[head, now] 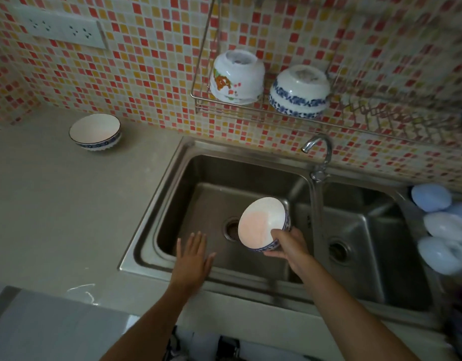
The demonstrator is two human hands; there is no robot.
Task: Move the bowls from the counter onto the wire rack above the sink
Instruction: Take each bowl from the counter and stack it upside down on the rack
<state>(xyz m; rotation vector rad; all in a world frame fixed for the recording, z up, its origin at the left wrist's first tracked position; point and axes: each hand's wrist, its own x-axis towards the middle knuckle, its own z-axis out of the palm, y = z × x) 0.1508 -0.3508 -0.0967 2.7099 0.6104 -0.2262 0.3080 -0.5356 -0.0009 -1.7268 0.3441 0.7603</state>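
Right hand [289,246]: gripping tilted blue-patterned bowl [262,224] over sink [172,175]. Left hand [192,259]: open, empty, just beside it.

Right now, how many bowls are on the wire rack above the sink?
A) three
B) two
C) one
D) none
B: a floral bowl and a blue-patterned bowl sit upside down on the wire rack; a third is in the right hand, a fourth on the counter.
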